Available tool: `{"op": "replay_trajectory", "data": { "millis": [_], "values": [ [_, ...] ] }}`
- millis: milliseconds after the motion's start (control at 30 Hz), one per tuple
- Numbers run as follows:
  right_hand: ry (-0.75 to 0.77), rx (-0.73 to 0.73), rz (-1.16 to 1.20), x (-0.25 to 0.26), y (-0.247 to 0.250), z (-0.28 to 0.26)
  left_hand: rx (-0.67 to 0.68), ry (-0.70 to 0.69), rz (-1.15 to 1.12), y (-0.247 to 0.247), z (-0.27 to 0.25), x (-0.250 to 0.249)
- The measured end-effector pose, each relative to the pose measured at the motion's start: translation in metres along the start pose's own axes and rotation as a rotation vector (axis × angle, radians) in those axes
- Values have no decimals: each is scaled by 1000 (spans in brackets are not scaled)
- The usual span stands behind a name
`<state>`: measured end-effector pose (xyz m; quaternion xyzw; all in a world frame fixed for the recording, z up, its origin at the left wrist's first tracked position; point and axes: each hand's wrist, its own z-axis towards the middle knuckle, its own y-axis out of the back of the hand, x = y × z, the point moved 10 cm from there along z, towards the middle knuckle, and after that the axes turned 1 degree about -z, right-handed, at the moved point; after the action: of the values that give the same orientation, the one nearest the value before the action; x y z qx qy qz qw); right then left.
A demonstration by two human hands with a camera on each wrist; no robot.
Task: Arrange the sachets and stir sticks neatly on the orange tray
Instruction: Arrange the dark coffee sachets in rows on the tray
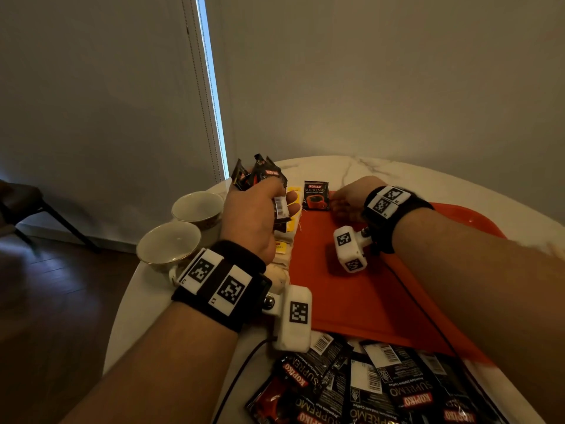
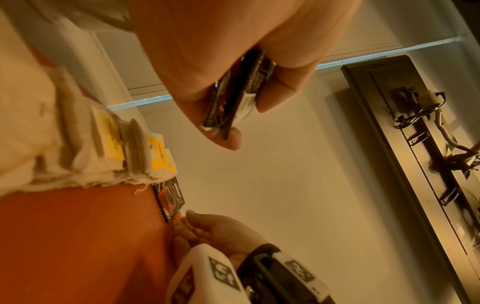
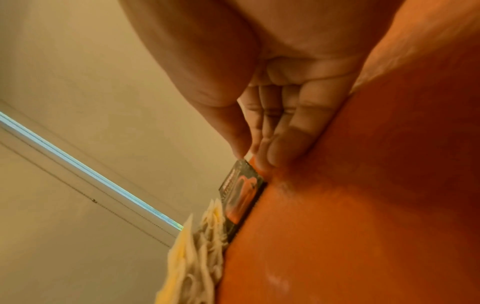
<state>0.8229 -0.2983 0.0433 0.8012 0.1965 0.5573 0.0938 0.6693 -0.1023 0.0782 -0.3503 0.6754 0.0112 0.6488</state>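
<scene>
The orange tray (image 1: 367,276) lies on a white marble table. My left hand (image 1: 260,209) hovers over the tray's far left corner and grips a bundle of black coffee sachets (image 1: 260,174), which the left wrist view shows pinched between thumb and fingers (image 2: 239,96). A single coffee sachet (image 1: 316,195) lies flat at the tray's far edge. My right hand (image 1: 347,201) rests just right of it, fingers straight on the tray (image 3: 363,205), thumb tip touching the sachet's corner (image 3: 241,197). Tea bags (image 1: 286,240) with yellow tags line the tray's left edge. No stir sticks are in view.
A loose pile of black coffee sachets (image 1: 367,387) lies on the table in front of the tray. Two white cups (image 1: 198,206) (image 1: 168,243) stand left of the tray near the table's rim. A black cable runs by my left wrist.
</scene>
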Motion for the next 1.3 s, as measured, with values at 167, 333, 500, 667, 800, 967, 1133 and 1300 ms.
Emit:
{"op": "replay_trajectory", "data": {
  "millis": [167, 333, 500, 667, 800, 967, 1133, 1300],
  "values": [
    [116, 66, 221, 10, 2, -41, 47, 23, 21, -6, -1, 3],
    [320, 337, 144, 25, -25, -106, 53, -11, 104, -7, -6, 4],
    [432, 334, 164, 24, -38, -112, 88, -10, 147, -11, -10, 4],
    [403, 335, 369, 23, -32, -112, 75, 8, 45, -11, -11, 0],
    [455, 267, 405, 31, -24, -113, 30, -81, 140, -8, -9, -6],
    [593, 422, 344, 44, -41, -128, 144, -92, 201, -25, -21, -5],
    [648, 302, 281, 43, -29, -123, 169, -7, 113, -26, -27, -5],
    [566, 207, 317, 35, -17, -107, 214, -26, 263, -30, -29, -4]
  ]
}}
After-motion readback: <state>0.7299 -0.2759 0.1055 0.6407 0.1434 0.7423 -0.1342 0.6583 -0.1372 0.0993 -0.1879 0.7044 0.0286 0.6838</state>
